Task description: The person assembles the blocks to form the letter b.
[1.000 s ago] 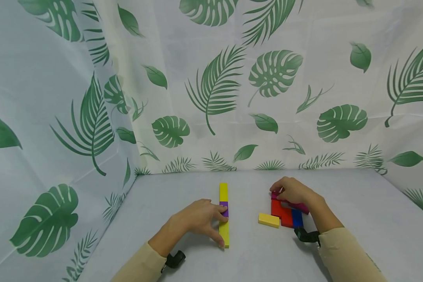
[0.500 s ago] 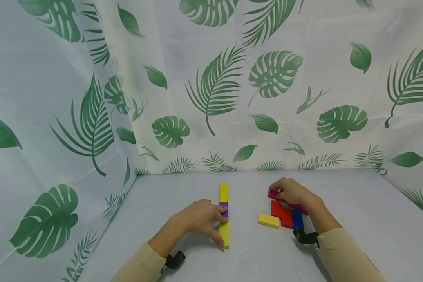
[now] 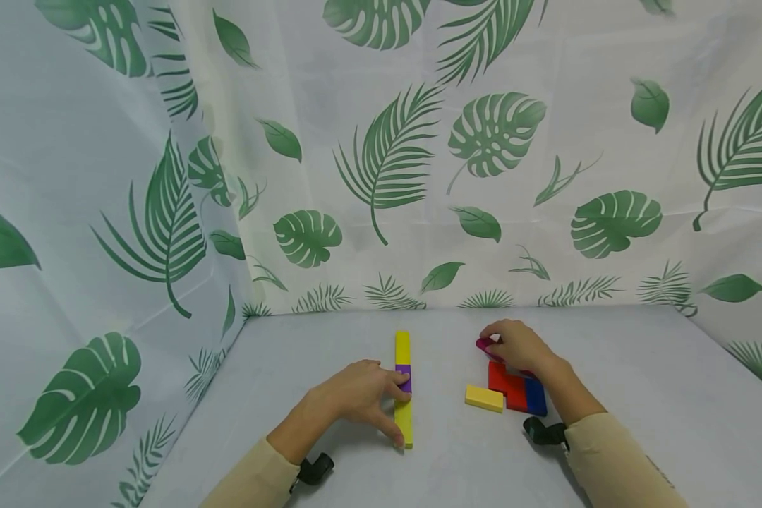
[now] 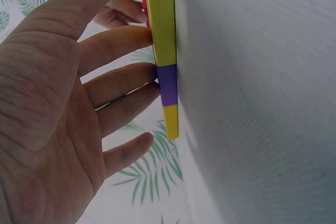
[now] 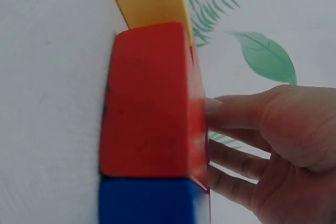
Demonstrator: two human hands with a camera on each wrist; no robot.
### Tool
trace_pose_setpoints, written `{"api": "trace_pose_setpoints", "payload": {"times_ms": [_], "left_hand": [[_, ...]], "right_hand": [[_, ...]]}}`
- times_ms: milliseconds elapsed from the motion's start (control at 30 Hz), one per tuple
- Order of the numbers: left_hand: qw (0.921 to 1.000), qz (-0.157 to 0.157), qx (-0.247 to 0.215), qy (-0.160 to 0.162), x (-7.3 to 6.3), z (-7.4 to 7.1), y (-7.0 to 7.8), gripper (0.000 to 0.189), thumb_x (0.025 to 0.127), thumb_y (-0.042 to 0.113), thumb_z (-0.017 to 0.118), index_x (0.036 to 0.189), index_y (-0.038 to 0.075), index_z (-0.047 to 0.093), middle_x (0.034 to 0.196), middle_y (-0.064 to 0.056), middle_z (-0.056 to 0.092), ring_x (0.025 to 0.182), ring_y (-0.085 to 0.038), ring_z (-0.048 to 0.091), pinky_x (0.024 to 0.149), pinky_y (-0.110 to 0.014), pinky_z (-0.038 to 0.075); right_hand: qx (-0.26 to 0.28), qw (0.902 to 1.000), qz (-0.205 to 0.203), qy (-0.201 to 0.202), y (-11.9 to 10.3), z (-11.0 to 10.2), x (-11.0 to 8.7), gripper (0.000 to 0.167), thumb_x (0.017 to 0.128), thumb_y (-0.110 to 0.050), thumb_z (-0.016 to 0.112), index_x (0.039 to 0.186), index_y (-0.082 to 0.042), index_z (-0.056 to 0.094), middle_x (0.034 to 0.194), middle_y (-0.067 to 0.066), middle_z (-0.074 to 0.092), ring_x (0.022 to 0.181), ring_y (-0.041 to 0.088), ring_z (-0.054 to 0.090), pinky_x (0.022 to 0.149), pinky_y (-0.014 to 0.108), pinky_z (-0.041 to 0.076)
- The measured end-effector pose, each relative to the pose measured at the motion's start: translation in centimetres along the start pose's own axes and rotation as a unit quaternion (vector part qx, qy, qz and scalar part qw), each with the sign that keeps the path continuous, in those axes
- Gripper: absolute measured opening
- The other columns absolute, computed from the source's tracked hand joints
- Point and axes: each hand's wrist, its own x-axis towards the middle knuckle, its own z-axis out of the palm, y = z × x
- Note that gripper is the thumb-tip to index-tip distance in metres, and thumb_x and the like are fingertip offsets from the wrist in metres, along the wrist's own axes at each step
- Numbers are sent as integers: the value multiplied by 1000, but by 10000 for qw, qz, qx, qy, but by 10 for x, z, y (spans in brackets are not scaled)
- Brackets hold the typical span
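**Pink Block in My Right Hand, Row Under My Left**

My right hand (image 3: 521, 346) has the pink block (image 3: 482, 344) in a pinch, thumb on one side and fingers on the other. The pink block is on the far side of the red piece (image 3: 508, 384). One end pokes out past my fingertips. My hand hides a lot of it, so I cannot tell if it is up off the table (image 3: 444, 469) or touching the red piece.

My left hand (image 3: 362, 391) has its fingers apart and mostly straight. They touch the purple block (image 3: 403, 368), and my thumb is by the end of the near yellow block (image 3: 406, 420). The far yellow block (image 3: 403, 348) is at the other end of that row. All three lie end to end in a straight line.

The blue block (image 3: 536, 396) sits right up against the red piece. A small yellow block (image 3: 484, 398) lies just beside the red too; I cannot tell if they touch.

I think the step in hand is getting the pink block out from the bunch, while my left hand keeps the row steady. The next move seems to need a firm pinch and a slow pull, or the pink block could knock the red piece.
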Motion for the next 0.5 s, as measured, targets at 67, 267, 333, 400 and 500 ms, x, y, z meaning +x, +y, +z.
{"api": "trace_pose_setpoints", "payload": {"times_ms": [67, 267, 333, 400, 500], "left_hand": [[10000, -5, -5, 8, 0, 0, 0, 77, 70, 78, 79, 131, 33, 72, 153, 7, 56, 139, -10, 56, 122, -45, 35], [10000, 11, 24, 6, -1, -1, 1, 76, 70, 77, 80, 132, 33, 72, 152, 6, 57, 138, -10, 56, 122, -45, 35], [10000, 14, 31, -7, -1, -2, 2, 76, 70, 77, 80, 132, 33, 72, 152, 6, 57, 138, -10, 56, 122, -45, 35], [10000, 13, 38, -16, -1, -2, 2, 76, 71, 77, 80, 132, 33, 72, 152, 5, 57, 139, -10, 56, 122, -45, 35], [10000, 1, 40, -20, -1, -2, 2, 75, 71, 77, 79, 132, 33, 72, 153, 6, 57, 139, -10, 56, 122, -45, 35]], "right_hand": [[10, 10000, 1, 54, 1, 2, 1, 33, 96, -9, 72, 129, -3, 70, 117, 19, 71, 92, 23, 62, 76, 37, 60], [46, 9997, -168, 158, 1, 5, 2, 32, 97, -10, 73, 127, -2, 71, 115, 19, 72, 90, 22, 62, 73, 33, 60], [51, 9996, -223, 135, 0, 5, 2, 32, 97, -11, 72, 128, -1, 71, 116, 19, 73, 91, 22, 62, 75, 34, 60], [75, 9997, -219, 82, -1, 5, 1, 33, 98, -11, 71, 129, 0, 70, 118, 19, 72, 92, 23, 63, 76, 36, 60], [87, 9999, -147, -1, -3, 4, 0, 37, 97, -12, 72, 131, 0, 68, 121, 21, 71, 96, 25, 63, 80, 39, 61]]}}
